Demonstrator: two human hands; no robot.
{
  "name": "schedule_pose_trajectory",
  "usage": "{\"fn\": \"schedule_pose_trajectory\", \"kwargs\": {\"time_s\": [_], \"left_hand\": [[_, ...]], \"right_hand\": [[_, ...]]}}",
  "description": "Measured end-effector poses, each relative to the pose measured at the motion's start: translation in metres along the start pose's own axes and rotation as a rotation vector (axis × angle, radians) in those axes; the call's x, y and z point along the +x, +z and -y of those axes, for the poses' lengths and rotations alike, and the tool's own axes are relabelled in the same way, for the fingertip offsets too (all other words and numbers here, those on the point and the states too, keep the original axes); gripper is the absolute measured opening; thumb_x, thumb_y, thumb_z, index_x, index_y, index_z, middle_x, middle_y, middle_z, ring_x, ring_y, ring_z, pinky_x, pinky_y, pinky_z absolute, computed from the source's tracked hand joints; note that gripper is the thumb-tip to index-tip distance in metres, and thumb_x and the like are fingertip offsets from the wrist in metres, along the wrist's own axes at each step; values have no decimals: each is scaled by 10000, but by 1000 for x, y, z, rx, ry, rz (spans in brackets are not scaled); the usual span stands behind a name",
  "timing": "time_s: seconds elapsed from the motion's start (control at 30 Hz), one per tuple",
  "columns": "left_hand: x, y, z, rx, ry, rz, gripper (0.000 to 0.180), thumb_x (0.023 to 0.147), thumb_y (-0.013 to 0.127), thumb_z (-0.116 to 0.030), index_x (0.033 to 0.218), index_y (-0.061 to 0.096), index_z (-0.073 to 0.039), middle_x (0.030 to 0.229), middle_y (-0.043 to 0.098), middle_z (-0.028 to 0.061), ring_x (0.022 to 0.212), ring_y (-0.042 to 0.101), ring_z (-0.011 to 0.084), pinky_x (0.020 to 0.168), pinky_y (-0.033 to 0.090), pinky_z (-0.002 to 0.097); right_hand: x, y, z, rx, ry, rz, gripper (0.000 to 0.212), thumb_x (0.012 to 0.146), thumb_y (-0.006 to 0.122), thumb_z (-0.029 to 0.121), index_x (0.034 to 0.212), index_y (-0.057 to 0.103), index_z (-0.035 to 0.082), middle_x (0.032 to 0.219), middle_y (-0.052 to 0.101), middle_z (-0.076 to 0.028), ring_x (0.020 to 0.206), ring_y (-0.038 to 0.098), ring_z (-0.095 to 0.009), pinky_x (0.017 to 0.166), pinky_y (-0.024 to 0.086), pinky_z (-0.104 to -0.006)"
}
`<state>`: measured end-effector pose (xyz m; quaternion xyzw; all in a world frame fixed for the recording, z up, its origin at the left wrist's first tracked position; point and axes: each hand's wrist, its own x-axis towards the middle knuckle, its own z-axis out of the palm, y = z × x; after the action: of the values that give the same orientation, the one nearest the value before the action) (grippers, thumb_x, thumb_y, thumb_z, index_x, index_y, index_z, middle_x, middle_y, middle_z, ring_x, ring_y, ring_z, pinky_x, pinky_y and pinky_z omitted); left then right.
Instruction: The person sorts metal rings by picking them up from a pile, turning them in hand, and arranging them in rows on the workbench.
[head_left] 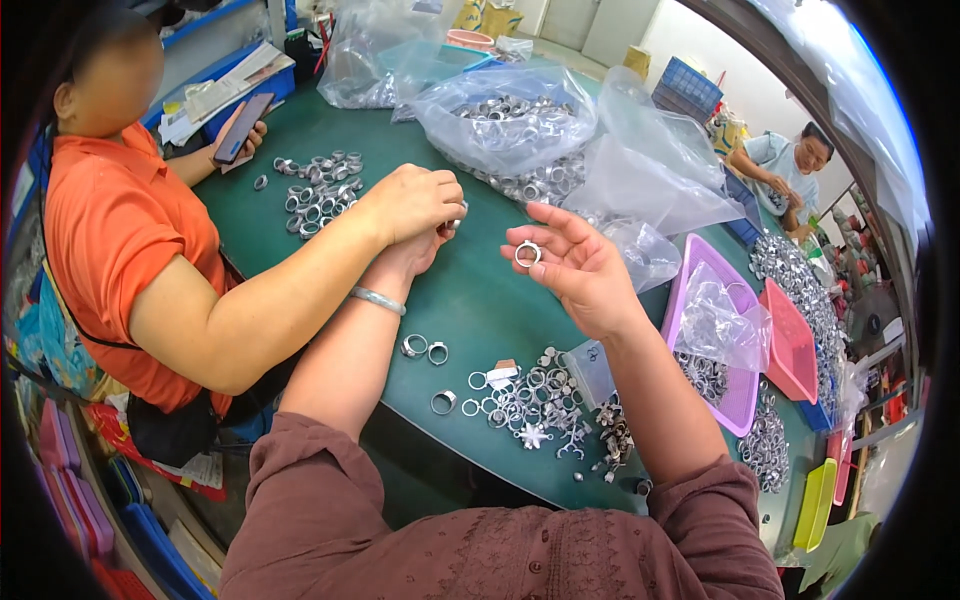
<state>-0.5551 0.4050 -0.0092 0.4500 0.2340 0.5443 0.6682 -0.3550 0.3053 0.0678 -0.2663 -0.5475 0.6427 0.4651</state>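
Observation:
Between thumb and fingers my right hand (580, 265) pinches a silver metal ring (528, 254), its other fingers loosely curled. My left hand (428, 252), a pale bangle (379, 300) on its wrist, is mostly covered by a co-worker's hand (415, 203). Small grey metal pieces (457, 217) show at the edge of these two hands; whose fingers hold them is hidden. Three loose rings lie below my left hand, among them a wide ring (443, 402). Nearer me spreads a pile of rings and small metal castings (535, 395).
The co-worker in orange (130, 240) sits at left, holding a phone (243, 128). More rings (322, 195) lie on the green table (460, 305) beyond their arm. Plastic bags of metal parts (510, 120) fill the far side. Purple (740, 395) and pink trays (790, 335) stand right. Another person works far right.

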Motion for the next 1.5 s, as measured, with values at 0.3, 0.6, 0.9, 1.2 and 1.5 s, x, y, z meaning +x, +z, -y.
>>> {"fn": "schedule_pose_trajectory", "kwargs": {"time_s": [0.3,0.6,0.9,1.2,1.5], "left_hand": [[-1,-17,12,-62,-35,-232,70,834,546,-44,850,478,-48,778,541,54,626,491,127,565,404,251],[0,-12,14,-119,-40,-280,72,828,557,-54,858,498,-27,774,566,72,627,507,133,602,433,251],[0,-13,14,-109,-42,-277,69,824,567,-56,851,509,-30,774,570,70,624,501,130,604,427,259],[1,-13,15,-110,-42,-288,72,823,564,-42,855,502,-24,764,561,69,622,497,131,608,432,253],[1,-13,15,-109,-45,-277,67,826,554,-34,863,499,-26,781,557,69,631,502,132,607,432,250]], "right_hand": [[-5,5,1,105,48,-12,514,739,566,-105,1214,392,-13,1077,544,-166,978,567,-259,832,470,-343],[-10,-2,-3,86,-1,-6,529,732,571,-108,1219,393,-3,1060,552,-145,922,579,-235,799,480,-335],[-14,2,-2,179,38,13,535,739,586,-84,1228,393,15,1058,554,-144,966,573,-262,811,479,-354],[-16,-2,-7,77,-63,42,505,753,553,-96,1222,407,17,1065,552,-126,930,576,-212,797,478,-322],[-18,-2,-10,-223,-175,21,511,760,522,-116,1241,403,14,1054,539,-82,885,518,-109,799,432,-249]]}}
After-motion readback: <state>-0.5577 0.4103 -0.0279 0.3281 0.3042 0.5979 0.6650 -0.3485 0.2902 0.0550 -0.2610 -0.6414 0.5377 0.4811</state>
